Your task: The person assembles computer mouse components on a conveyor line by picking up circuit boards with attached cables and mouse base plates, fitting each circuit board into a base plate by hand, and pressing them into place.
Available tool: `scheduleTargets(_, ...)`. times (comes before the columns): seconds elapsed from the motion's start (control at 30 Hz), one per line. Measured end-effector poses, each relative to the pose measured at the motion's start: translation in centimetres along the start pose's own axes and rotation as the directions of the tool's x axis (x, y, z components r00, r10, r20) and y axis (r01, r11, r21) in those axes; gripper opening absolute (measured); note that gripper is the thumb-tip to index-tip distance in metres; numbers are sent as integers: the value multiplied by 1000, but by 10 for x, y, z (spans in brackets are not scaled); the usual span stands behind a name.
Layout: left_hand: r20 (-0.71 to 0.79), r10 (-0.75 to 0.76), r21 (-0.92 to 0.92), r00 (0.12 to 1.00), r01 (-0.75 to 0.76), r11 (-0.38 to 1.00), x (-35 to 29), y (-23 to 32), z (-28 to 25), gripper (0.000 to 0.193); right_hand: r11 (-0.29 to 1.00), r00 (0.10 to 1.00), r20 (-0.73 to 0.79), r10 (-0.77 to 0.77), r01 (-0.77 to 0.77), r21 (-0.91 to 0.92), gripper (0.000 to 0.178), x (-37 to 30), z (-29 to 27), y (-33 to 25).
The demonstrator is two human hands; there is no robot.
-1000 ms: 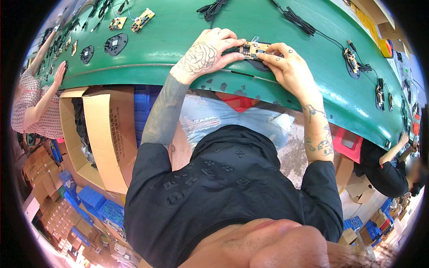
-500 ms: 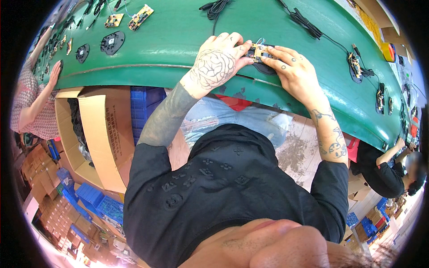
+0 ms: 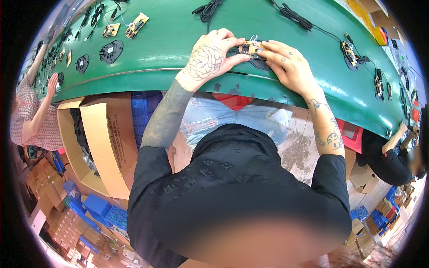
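A small yellow circuit board (image 3: 255, 46) with black parts sits over a black base plate (image 3: 258, 65) on the green work surface (image 3: 170, 49). At its left end, my left hand (image 3: 210, 56) grips the board between thumb and index finger. My right hand (image 3: 290, 64) is closed on the right end, with fingertips on the board's top and side. A thin light-coloured wire loops up behind the board. My fingers partly cover the board and plate.
Two circuit boards (image 3: 136, 26) and black base plates (image 3: 111, 51) lie to the left. Coiled black cables (image 3: 295, 17) are farther back. Wired assemblies (image 3: 349, 56) line the right side, near a tape roll (image 3: 380, 35). Co-workers' hands (image 3: 52, 84) show at both sides. A cardboard box (image 3: 96, 147) stands below the edge.
Both hands stay on the circuit board, with only slight finger shifts. The whole view has moved a little. At the left, the co-worker's hand has lifted away from a black part.
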State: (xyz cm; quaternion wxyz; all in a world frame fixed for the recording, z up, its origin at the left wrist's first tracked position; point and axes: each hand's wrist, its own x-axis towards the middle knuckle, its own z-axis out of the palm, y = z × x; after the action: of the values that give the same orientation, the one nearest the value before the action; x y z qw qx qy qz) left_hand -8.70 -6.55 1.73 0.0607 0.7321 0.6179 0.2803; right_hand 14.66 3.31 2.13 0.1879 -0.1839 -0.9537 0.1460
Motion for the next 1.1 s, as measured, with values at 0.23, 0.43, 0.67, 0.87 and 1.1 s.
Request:
scheduleTargets(0.23, 66, -63, 49, 996, 60, 997, 7, 6, 1, 44, 888, 947, 14, 322, -307, 342, 23, 7, -8, 8)
scheduleTargets(0.43, 67, -81, 58, 995, 77, 995, 8, 13, 4, 43, 962, 968, 73, 239, -247, 121, 21, 20, -10, 14)
scheduleTargets(0.67, -104, -19, 68, 994, 26, 997, -21, 0, 1, 30, 973, 968, 123, 217, -225, 56, 18, 14, -18, 12)
scheduleTargets(0.87, -50, 158, 166, 986, -148, 975, -8, 5, 6, 8, 951, 966, 1, 259, -256, 175, 18, 0, -9, 16)
scheduleTargets(1.1, 75, 233, 206, 970, -244, 948, -2, -1, -1, 10, 920, 951, -92, 296, -258, 294, 17, -6, -2, 18)
